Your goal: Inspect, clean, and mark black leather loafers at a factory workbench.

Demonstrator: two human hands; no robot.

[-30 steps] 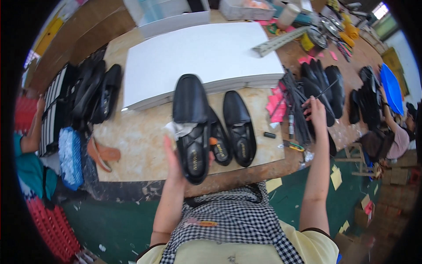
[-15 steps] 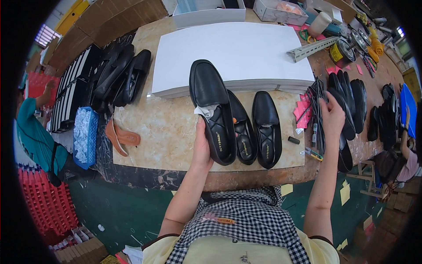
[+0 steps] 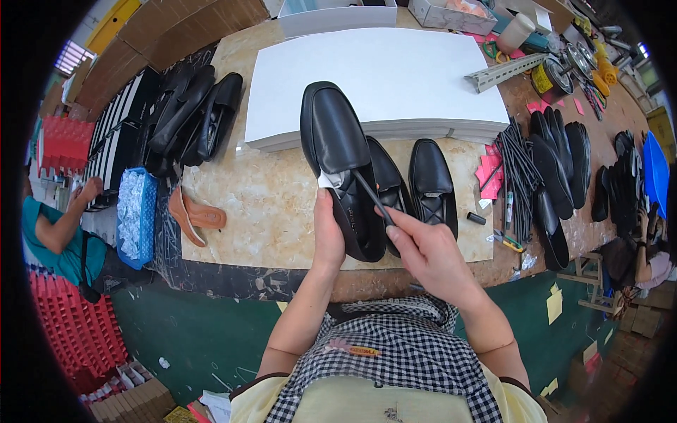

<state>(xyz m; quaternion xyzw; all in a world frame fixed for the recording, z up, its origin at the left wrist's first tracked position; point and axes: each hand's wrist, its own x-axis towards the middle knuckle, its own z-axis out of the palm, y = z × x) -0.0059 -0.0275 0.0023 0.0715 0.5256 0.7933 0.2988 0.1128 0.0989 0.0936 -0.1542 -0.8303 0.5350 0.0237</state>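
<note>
My left hand [image 3: 328, 233] grips a black backless loafer [image 3: 337, 134] by its side, its toe tilted away from me. White tissue paper [image 3: 333, 180] pokes out of the shoe's opening. In my right hand [image 3: 430, 254] is a thin black stick [image 3: 372, 194], pinched near its near end. The far end of that stick reaches the opening beside the tissue; whether it goes inside I cannot tell. Two more black loafers lie just right of the held one: a partly covered loafer [image 3: 389, 171] and a fully visible loafer [image 3: 431, 169].
Behind the shoes is a stack of white sheets [image 3: 381, 77]. A bundle of black sticks [image 3: 518, 183] and black soles [image 3: 551, 176] lie at right. At left are black shoes [image 3: 187, 116], a tan sandal [image 3: 194, 215] and a blue basket [image 3: 137, 218]. Co-workers are at both sides.
My right hand has come from the bundle at the right to the held loafer, bringing a black stick. The left hand keeps the shoe, slightly farther forward. The co-worker at left has shifted.
</note>
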